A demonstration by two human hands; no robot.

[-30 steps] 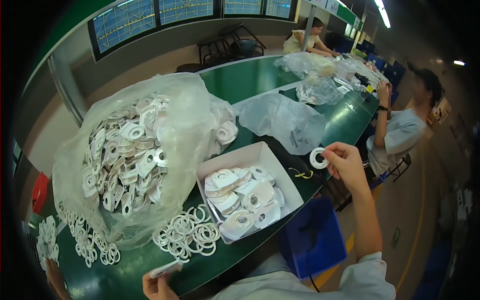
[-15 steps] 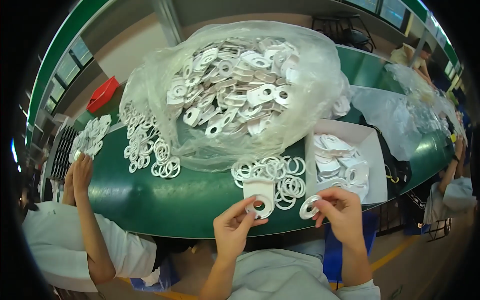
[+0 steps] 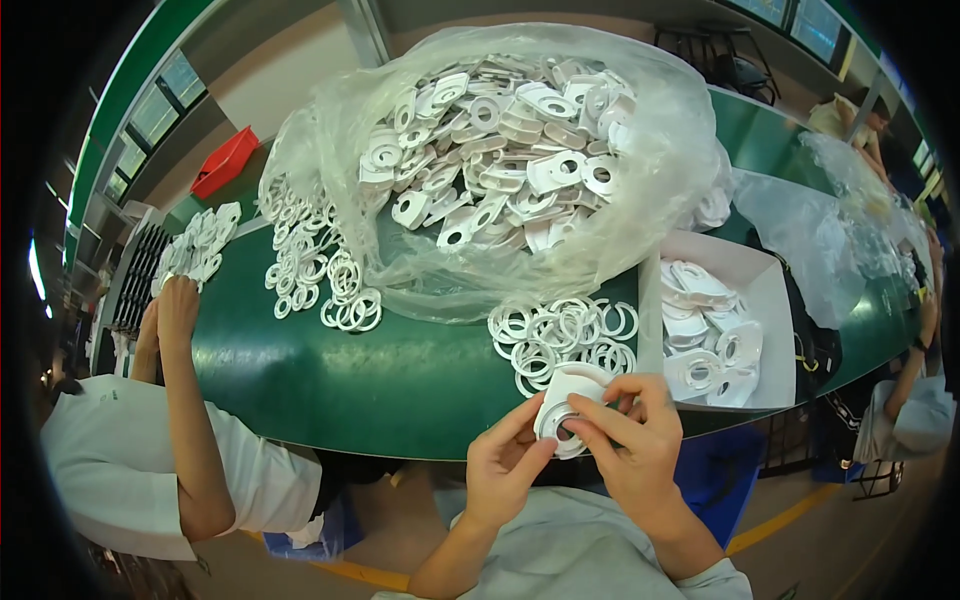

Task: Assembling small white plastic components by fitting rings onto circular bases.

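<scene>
both hands had their grip clamped on one white plate (image 3: pixel 575 382), which was held tilted in front of the person at the near edge of the green worktop (image 3: pixel 270 390). the left hand (image 3: pixel 498 475) pinched its left side, thumb beside the round lower end; the right hand (image 3: pixel 640 435) rested its index finger and thumb on the face near the hole. the fingers covered part of the rim, so whether a separate ring sat there could not be told.

the step in hand seemed to be a fitting or adjusting one at that round end. doing it well, in my judgement, called for the left hand to steady the plate while the right pressed evenly around the rim; a push at one spot risked tipping a ring out of line. thumbs kept off the hole would have let the whole edge be checked.

just beyond lay a heap of loose white rings (image 3: pixel 560 335), best left uncrowded by the wrists. to its right stood an open box (image 3: pixel 775 350) of similar plates, and behind them a big clear bag (image 3: pixel 660 210) full of more. well off to the left, a co-worker's hand (image 3: pixel 178 305) was at another pile of white parts (image 3: pixel 212 230).
</scene>
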